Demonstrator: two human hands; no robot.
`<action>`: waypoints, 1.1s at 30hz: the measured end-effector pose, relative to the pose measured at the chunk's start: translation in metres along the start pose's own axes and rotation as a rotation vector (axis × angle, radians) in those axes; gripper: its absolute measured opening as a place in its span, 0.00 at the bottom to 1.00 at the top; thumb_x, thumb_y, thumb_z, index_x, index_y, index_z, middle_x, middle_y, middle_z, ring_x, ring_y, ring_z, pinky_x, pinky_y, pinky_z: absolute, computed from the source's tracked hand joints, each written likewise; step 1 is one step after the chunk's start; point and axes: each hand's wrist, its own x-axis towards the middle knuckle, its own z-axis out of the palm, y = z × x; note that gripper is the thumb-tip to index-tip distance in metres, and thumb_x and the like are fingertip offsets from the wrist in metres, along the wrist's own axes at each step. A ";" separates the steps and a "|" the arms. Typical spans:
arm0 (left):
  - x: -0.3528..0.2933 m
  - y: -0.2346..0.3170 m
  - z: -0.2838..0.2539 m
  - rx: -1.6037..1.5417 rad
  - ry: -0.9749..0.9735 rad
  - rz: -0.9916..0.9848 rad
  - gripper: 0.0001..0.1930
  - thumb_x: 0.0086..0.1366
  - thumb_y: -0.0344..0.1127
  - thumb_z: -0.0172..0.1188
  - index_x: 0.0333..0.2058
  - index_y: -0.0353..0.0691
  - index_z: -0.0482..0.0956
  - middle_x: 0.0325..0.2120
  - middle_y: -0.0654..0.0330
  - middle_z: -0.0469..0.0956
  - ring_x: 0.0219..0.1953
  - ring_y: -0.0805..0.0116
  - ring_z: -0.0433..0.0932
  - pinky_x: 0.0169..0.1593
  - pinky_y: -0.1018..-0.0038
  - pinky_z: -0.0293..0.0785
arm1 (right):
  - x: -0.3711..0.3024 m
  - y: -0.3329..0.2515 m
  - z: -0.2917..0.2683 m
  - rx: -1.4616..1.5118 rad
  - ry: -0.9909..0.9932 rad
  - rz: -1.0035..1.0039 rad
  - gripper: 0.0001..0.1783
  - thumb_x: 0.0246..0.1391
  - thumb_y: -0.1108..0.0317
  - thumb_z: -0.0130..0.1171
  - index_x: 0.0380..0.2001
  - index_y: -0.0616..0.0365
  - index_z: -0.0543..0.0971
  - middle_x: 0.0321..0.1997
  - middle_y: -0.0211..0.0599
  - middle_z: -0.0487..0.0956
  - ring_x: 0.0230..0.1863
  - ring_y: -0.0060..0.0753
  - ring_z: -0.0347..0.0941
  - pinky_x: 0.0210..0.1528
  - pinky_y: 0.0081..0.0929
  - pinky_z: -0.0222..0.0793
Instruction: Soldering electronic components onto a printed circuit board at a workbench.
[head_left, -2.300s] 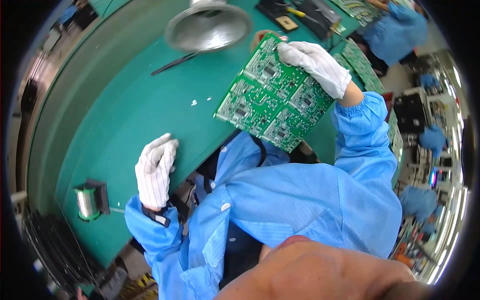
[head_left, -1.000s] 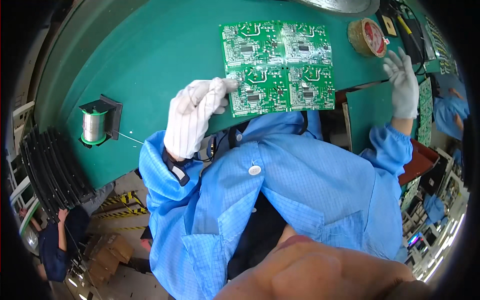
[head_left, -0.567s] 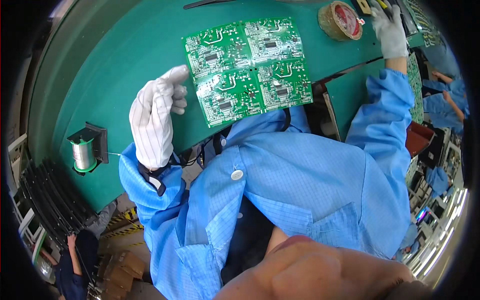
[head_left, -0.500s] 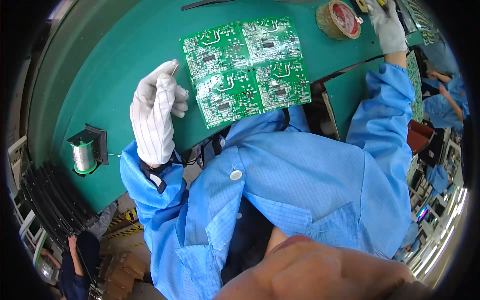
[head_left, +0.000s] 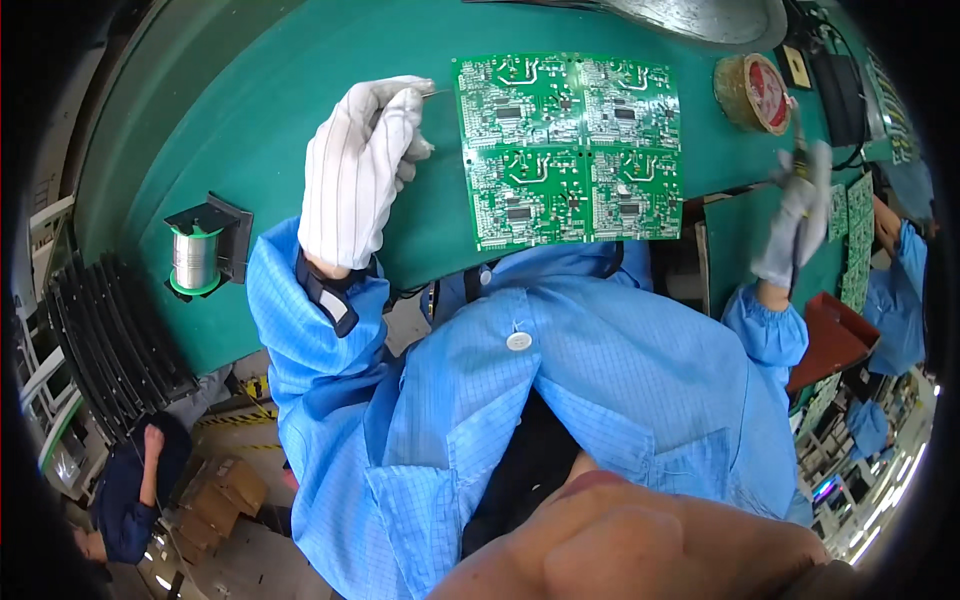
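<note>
A green printed circuit board panel [head_left: 572, 150], divided into several like sections, lies on the green work surface in front of me. My left hand [head_left: 362, 165], in a white striped glove, is closed in a pinch just left of the panel. A thin solder wire [head_left: 434, 94] pokes out from its fingertips toward the board's upper left edge without visibly touching it. My right hand [head_left: 798, 215], also gloved and somewhat blurred, is wrapped round a soldering iron [head_left: 799, 158] with a yellow and black handle. The iron's tip points up and away, right of the panel, near a tape roll.
A solder spool [head_left: 194, 262] sits on a black holder at left, above stacked black racks [head_left: 115, 345]. The tape roll [head_left: 752, 93] stands far right, near a shiny metal piece [head_left: 690, 15]. A reddish-brown tray [head_left: 832, 340] is at my right. Other people work nearby.
My right hand has come back nearer with the soldering iron, from the far right corner. My left hand keeps its pinch beside the panel. The whole view has shifted, moving everything within the picture.
</note>
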 end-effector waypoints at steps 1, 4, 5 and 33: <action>0.002 0.000 0.000 -0.008 -0.017 0.009 0.19 0.74 0.50 0.58 0.50 0.40 0.83 0.25 0.67 0.74 0.25 0.81 0.67 0.29 0.82 0.64 | 0.004 0.001 0.005 -0.006 -0.175 -0.049 0.26 0.75 0.65 0.49 0.70 0.68 0.67 0.67 0.49 0.74 0.57 0.29 0.76 0.56 0.24 0.72; 0.007 -0.007 -0.001 0.025 -0.048 0.012 0.17 0.74 0.44 0.56 0.49 0.38 0.83 0.24 0.62 0.79 0.24 0.76 0.74 0.30 0.77 0.71 | 0.001 -0.016 0.013 0.088 0.008 0.173 0.25 0.74 0.67 0.50 0.68 0.68 0.69 0.62 0.46 0.78 0.53 0.25 0.77 0.53 0.22 0.73; 0.008 -0.010 0.000 0.055 -0.058 0.020 0.16 0.74 0.42 0.54 0.48 0.38 0.83 0.23 0.60 0.81 0.24 0.73 0.77 0.31 0.74 0.74 | 0.001 -0.027 0.012 0.047 0.043 0.252 0.22 0.72 0.66 0.53 0.63 0.69 0.74 0.54 0.42 0.82 0.45 0.21 0.77 0.48 0.20 0.73; 0.017 -0.037 0.012 0.053 -0.135 0.308 0.11 0.62 0.37 0.64 0.33 0.33 0.80 0.33 0.53 0.84 0.38 0.57 0.81 0.46 0.62 0.77 | 0.028 -0.092 0.106 0.197 -0.671 -0.329 0.09 0.60 0.76 0.58 0.41 0.60 0.84 0.41 0.37 0.87 0.32 0.32 0.81 0.39 0.28 0.77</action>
